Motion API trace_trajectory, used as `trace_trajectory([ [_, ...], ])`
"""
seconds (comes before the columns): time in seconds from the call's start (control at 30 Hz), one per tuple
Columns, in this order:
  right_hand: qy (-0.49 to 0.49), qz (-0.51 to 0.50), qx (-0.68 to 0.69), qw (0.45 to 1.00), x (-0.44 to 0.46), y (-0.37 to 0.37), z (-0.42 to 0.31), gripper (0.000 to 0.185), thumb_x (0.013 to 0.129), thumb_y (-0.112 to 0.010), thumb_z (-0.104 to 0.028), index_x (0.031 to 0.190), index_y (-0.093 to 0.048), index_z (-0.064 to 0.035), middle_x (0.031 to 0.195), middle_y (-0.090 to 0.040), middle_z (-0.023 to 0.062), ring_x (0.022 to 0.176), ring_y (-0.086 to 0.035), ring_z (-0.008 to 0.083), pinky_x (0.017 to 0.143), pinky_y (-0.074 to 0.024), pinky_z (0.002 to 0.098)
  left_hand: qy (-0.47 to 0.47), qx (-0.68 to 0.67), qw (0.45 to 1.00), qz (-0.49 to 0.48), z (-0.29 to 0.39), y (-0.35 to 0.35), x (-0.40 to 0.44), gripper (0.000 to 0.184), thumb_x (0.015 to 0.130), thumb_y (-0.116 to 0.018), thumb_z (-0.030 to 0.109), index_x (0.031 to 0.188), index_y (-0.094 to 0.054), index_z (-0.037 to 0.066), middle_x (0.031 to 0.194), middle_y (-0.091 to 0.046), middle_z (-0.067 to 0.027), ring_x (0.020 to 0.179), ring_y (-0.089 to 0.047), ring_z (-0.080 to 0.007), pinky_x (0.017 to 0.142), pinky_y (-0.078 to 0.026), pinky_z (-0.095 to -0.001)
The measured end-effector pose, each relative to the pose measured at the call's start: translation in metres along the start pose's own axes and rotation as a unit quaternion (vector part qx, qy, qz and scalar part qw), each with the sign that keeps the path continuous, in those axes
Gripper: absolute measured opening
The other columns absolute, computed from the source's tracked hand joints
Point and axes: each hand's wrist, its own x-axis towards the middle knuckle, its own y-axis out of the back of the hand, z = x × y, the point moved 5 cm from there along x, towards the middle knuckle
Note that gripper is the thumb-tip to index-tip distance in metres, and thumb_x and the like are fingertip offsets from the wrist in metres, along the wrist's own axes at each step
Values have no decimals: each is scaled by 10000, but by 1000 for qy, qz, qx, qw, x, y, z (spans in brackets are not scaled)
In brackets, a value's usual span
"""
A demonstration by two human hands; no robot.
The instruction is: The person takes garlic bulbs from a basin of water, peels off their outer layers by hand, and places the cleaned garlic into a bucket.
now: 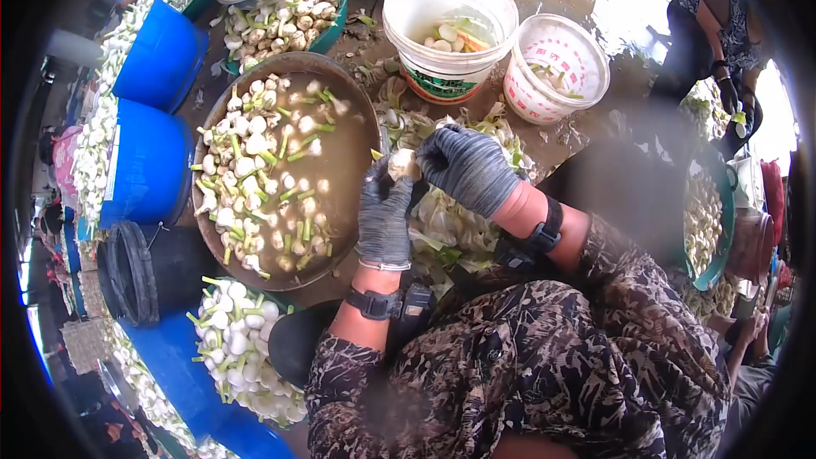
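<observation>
My left hand (384, 217), in a grey glove, is closed around a whitish garlic bulb (403, 164). My right hand (469, 168), gloved the same way, is right beside the bulb with its fingers curled together. Whatever those fingers pinch is hidden. Left of my hands stands a wide round basin (364, 95) of murky water, with garlic bulbs (246, 166) on short green stems in it. Loose garlic leaves and peels (455, 225) lie in a heap below my hands.
Beyond my hands stand a white bucket (438, 76) with pieces inside and a smaller bucket (544, 106) with red print. Blue tubs (149, 161) and a black bucket (132, 272) line the left, near piled garlic (238, 348). Another person (722, 42) works at right.
</observation>
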Motion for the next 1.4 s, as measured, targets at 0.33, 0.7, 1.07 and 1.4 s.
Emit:
trace_trajectory([
  [0.33, -215, -37, 179, 959, 5, -46, 67, 198, 832, -636, -202, 894, -616, -15, 762, -638, 179, 670, -599, 279, 666, -492, 378, 39, -71, 996, -28, 5, 10, -6, 394, 944, -601, 171, 1305, -489, 56, 1214, -560, -57, 1089, -552, -154, 931, -495, -303],
  [0.7, 179, -79, 18, 981, 13, -2, -29, 195, 745, -712, -203, 895, -680, -82, 844, -668, 102, 818, -619, 295, 859, -436, 422, 67, -189, 967, -160, 3, 9, -2, 464, 935, -602, 216, 1343, -445, 60, 1171, -555, -48, 930, -597, -147, 852, -545, -339],
  [1.07, -199, -200, 135, 950, -9, -29, 10, 313, 827, -694, -280, 966, -669, -1, 839, -680, 182, 754, -653, 257, 731, -512, 343, 66, 101, 970, -212, 11, 12, -14, 538, 928, -608, 209, 1402, -406, 55, 1068, -543, 20, 859, -506, -70, 784, -474, -239],
  [1.4, -145, -176, 274, 934, -21, -30, 16, 214, 879, -631, -167, 1003, -658, 5, 857, -686, 155, 758, -639, 217, 735, -505, 349, 74, 28, 964, -255, 11, 3, -12, 660, 882, -661, 209, 1440, -351, 43, 1227, -538, -36, 1076, -506, -116, 934, -445, -265],
])
